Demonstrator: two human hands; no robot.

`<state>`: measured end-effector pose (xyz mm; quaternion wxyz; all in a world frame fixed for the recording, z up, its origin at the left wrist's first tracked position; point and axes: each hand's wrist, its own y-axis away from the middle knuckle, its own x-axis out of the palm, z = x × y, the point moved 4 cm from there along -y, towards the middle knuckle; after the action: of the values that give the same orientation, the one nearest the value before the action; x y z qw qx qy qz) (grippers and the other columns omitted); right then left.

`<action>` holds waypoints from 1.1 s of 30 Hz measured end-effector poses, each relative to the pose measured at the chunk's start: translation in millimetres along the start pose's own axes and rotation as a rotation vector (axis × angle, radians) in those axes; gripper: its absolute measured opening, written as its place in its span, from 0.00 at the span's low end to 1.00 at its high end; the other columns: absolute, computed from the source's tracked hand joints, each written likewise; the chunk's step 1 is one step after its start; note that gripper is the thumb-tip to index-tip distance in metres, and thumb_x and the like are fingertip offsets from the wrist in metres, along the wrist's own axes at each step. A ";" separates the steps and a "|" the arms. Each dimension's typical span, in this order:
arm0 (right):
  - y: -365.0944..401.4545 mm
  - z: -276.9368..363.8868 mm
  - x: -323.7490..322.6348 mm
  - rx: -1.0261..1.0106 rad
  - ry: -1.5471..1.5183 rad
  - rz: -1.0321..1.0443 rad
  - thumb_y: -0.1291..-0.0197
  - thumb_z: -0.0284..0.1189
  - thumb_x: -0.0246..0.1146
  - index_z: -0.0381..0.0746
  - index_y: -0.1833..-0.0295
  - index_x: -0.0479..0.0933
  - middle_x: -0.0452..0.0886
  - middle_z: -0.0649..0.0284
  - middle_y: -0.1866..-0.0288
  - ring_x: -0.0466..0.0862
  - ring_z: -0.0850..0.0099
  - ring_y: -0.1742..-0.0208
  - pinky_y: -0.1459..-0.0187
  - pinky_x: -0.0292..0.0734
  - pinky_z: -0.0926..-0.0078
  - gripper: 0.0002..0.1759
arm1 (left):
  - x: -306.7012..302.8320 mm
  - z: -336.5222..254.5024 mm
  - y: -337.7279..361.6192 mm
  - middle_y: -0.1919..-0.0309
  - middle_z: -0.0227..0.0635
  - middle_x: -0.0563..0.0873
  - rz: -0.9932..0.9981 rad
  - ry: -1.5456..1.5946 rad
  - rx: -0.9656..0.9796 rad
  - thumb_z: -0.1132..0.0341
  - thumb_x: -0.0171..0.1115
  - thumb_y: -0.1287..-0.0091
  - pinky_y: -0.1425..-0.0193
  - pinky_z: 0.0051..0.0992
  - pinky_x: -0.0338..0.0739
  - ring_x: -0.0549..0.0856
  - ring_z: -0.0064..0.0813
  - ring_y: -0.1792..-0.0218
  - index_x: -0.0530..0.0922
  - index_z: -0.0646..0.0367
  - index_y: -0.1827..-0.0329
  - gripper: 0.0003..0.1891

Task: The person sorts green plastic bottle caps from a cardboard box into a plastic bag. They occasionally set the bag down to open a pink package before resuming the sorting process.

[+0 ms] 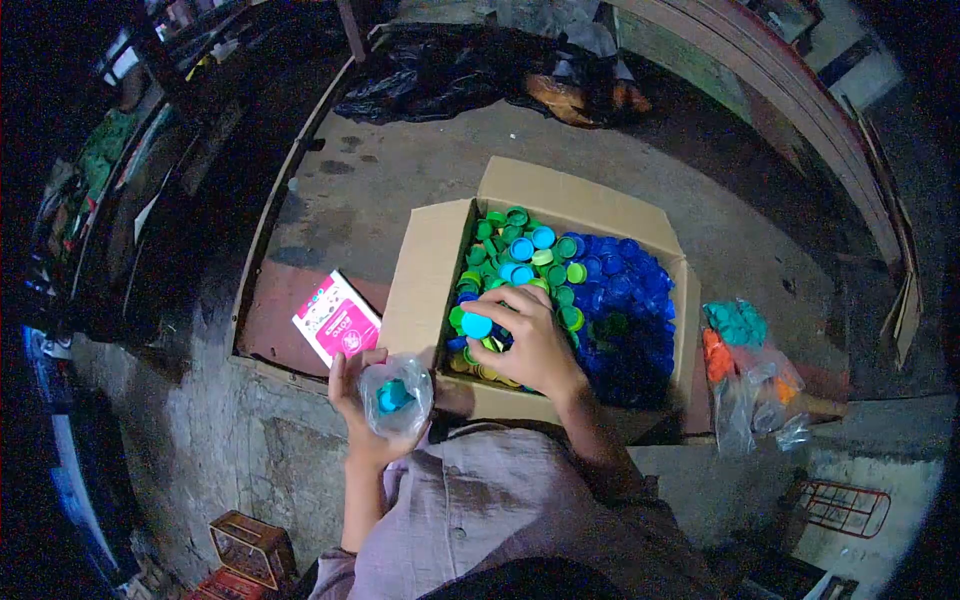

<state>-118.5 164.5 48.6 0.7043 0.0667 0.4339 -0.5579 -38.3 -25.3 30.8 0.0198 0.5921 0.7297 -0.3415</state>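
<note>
A light blue cap is pinched between the thumb and fingers of my right hand, over the left part of an open cardboard box. Green caps fill the box's left side, dark blue caps its right, and yellow ones lie near its front left. My left hand, left of the box, is wrapped round a clear plastic bag held mouth up. Inside that bag are teal-blue caps.
Left of the box lies a pink and white packet. To its right are bags of teal and orange caps. Black plastic sheeting lies along the table's back. A wooden crate stands low at front left.
</note>
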 end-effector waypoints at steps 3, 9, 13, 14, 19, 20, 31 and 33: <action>0.1 9.8 -5.0 -0.027 0.049 -0.013 0.63 0.29 0.69 0.42 0.59 0.77 0.78 0.64 0.62 0.75 0.66 0.58 0.51 0.67 0.70 0.20 | 1.6 -3.6 -1.9 0.50 0.48 0.68 0.033 -0.011 0.043 0.69 0.74 0.65 0.45 0.37 0.66 0.71 0.40 0.50 0.40 0.58 0.34 0.57; 22.7 67.0 13.4 -0.140 -0.246 -0.085 0.60 0.36 0.68 0.43 0.62 0.74 0.77 0.65 0.60 0.73 0.67 0.54 0.51 0.62 0.67 0.18 | 12.5 3.8 5.3 0.49 0.50 0.67 0.071 0.190 0.071 0.65 0.74 0.62 0.46 0.40 0.67 0.72 0.41 0.50 0.39 0.58 0.34 0.57; 40.5 78.5 33.1 -0.117 0.049 0.162 0.54 0.42 0.63 0.47 0.54 0.76 0.72 0.65 0.54 0.68 0.65 0.52 0.47 0.57 0.60 0.19 | 15.0 14.0 17.2 0.45 0.52 0.64 0.145 0.264 0.104 0.64 0.75 0.62 0.44 0.41 0.66 0.70 0.42 0.46 0.39 0.59 0.34 0.58; 43.1 77.6 34.9 -0.081 0.082 0.243 0.51 0.43 0.61 0.49 0.53 0.77 0.70 0.66 0.53 0.66 0.64 0.52 0.47 0.55 0.59 0.19 | 15.4 14.5 19.2 0.45 0.52 0.64 0.145 0.265 0.102 0.64 0.75 0.62 0.44 0.41 0.66 0.70 0.42 0.46 0.39 0.59 0.34 0.58; 44.9 47.7 18.6 -0.113 -0.048 -0.013 0.53 0.38 0.62 0.50 0.55 0.79 0.70 0.67 0.62 0.67 0.67 0.58 0.57 0.57 0.65 0.16 | 11.9 5.9 14.6 0.46 0.50 0.65 0.107 0.039 0.004 0.68 0.75 0.64 0.43 0.39 0.65 0.70 0.42 0.47 0.39 0.60 0.34 0.58; 40.3 33.8 13.4 -0.037 0.041 -0.130 0.54 0.34 0.63 0.48 0.59 0.79 0.70 0.67 0.65 0.69 0.67 0.61 0.58 0.58 0.67 0.13 | 10.6 4.5 12.4 0.46 0.50 0.65 0.104 0.038 0.002 0.68 0.75 0.64 0.43 0.39 0.65 0.70 0.42 0.47 0.39 0.60 0.34 0.58; 16.1 -23.5 35.8 0.099 0.348 0.102 0.59 0.32 0.67 0.41 0.65 0.79 0.69 0.65 0.65 0.67 0.67 0.57 0.55 0.60 0.69 0.12 | -18.1 12.4 -4.6 0.51 0.41 0.68 -0.190 0.138 -0.109 0.55 0.74 0.63 0.45 0.32 0.64 0.70 0.34 0.51 0.41 0.60 0.32 0.59; 14.7 -23.0 39.0 0.117 0.360 0.126 0.59 0.33 0.67 0.41 0.66 0.79 0.69 0.65 0.65 0.68 0.67 0.57 0.55 0.60 0.69 0.12 | -29.3 10.1 -12.8 0.53 0.40 0.69 -0.276 0.167 -0.126 0.51 0.73 0.61 0.46 0.31 0.65 0.70 0.32 0.51 0.42 0.60 0.33 0.58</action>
<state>-118.4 154.8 2.0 0.6437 0.2333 0.5148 -0.5160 -44.6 -56.4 41.8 -0.0511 0.5100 0.8231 -0.2443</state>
